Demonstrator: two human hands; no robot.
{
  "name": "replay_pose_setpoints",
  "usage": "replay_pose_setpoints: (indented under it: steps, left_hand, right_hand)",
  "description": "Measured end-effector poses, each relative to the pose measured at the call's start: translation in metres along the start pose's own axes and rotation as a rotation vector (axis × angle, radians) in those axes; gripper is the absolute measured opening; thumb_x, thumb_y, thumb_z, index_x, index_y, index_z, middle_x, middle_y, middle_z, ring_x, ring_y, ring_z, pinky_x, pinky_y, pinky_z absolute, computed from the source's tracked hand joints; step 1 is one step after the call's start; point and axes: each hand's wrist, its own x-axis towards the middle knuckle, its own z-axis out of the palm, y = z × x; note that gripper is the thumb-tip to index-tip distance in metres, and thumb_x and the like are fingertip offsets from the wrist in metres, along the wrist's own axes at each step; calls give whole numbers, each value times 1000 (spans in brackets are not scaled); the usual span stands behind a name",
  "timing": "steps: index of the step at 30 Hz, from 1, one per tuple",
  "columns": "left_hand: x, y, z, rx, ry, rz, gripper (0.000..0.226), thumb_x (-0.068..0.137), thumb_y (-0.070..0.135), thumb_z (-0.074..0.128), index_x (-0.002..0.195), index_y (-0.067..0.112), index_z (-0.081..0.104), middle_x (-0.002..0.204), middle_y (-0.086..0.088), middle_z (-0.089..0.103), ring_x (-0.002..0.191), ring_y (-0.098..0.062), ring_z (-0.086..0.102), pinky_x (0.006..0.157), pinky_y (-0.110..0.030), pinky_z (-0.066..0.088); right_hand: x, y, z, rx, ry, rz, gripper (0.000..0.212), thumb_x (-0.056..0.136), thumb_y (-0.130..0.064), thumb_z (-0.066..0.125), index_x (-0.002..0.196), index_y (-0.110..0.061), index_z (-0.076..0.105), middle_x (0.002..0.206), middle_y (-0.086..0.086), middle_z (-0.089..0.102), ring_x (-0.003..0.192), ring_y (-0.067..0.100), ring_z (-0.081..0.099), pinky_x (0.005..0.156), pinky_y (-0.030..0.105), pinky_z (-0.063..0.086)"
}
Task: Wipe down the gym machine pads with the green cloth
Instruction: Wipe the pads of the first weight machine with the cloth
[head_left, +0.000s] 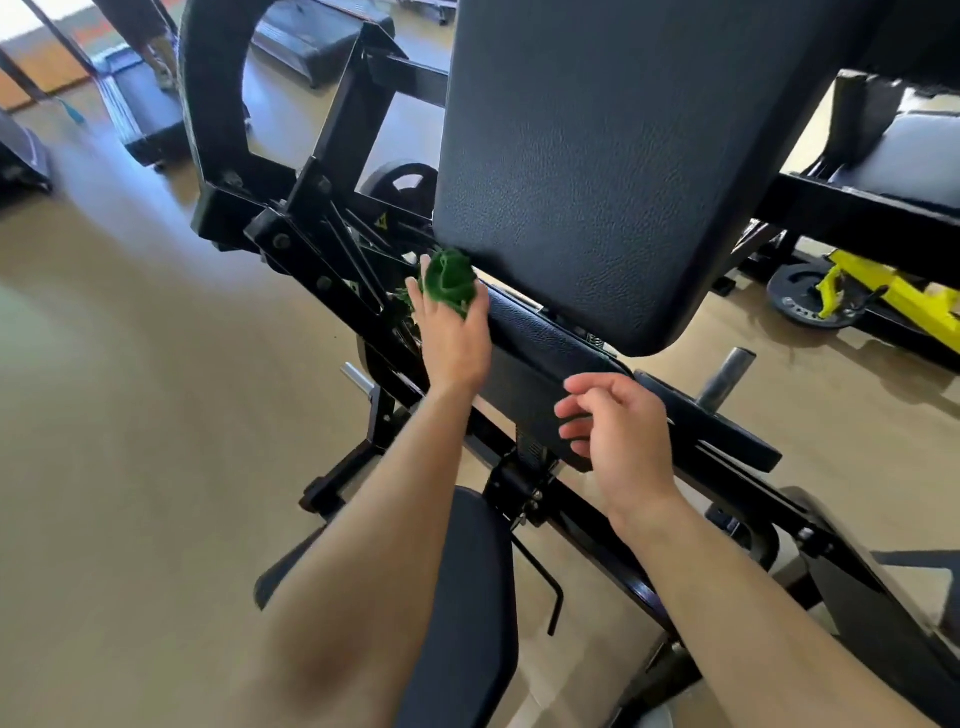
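Left forearm (374, 545); green cloth (449, 280) balled, axisless

I counted three flat black vinyl pads: a broad pad (597, 156) at twelve o'clock, a narrow pad (540, 338) mid-frame, a seat pad (467, 597) at six; one crumpled green cloth (449, 280).

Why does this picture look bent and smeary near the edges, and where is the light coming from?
Head view: the wide-angle lens curves the machine frame; the floor and left forearm are blurred; the big back pad and green cloth are sharp; bright light blows out the top left corner.
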Motion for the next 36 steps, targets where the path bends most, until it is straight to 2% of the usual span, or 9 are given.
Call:
replay_pose_setpoints:
  steps: [2,6,11,13,18,22,28,33,36]
  left_hand:
    - [-22,0,8,76,12,103,64,100,33,55,157,17,31,169,0,21,158,-17,3,125,-33,14]
    - [-85,1,13,185,-127,410,58,94,30,58,150,16,46,163,3,36,156,-17,17,118,-33,30]
    - [-90,-21,0,362,-355,945,59,92,32,62,146,8,52,157,-10,45,151,-30,32,117,-48,38]
    - [-63,-23,-2,384,-295,886,59,89,30,61,143,6,54,152,-15,50,146,-33,40,117,-50,37]
    - [-22,-4,2,214,-9,280,56,96,23,54,148,4,46,162,-11,37,155,-26,22,123,-46,27]
    - [-79,8,22,225,-34,412,54,95,21,59,145,3,50,156,-15,45,150,-32,33,122,-50,29]
    - [-131,-10,26,355,-299,938,53,96,20,60,145,1,51,157,-18,42,150,-34,32,124,-49,25]
    - [-96,-14,26,128,-51,521,72,83,-11,51,153,-3,34,164,-20,26,155,-32,18,128,-37,14]
    - [-53,-6,28,13,112,280,72,89,-8,56,156,-1,29,166,-16,23,156,-28,13,127,-29,6]
  right_hand:
    - [2,-3,-1,17,12,-7,27,93,0,46,87,-15,69,68,-2,69,60,12,59,61,25,46]
    - [6,-6,1,95,103,-78,29,90,4,45,83,-11,68,65,3,65,54,12,55,54,19,47]
    - [10,-1,-4,97,232,-103,28,88,4,45,82,-9,69,62,1,61,56,13,52,58,26,46]
    - [11,2,-7,86,256,-89,28,89,3,43,85,-7,69,63,2,61,57,15,51,59,27,45]
    - [11,3,-16,97,302,-33,28,89,-1,41,81,-12,66,63,1,61,54,15,50,58,27,45]
    - [20,-4,-28,281,483,130,26,91,-3,43,84,-12,67,61,-1,57,48,12,44,50,24,38]
    - [19,-9,-27,288,521,71,24,87,-1,43,78,-11,63,70,4,58,64,21,55,58,28,47]
    - [17,2,-17,208,410,6,27,88,-1,40,79,-13,63,62,2,56,54,14,45,52,24,38]
    - [16,7,-15,151,384,-16,29,91,-3,41,78,-15,64,62,0,57,54,13,46,56,25,39]
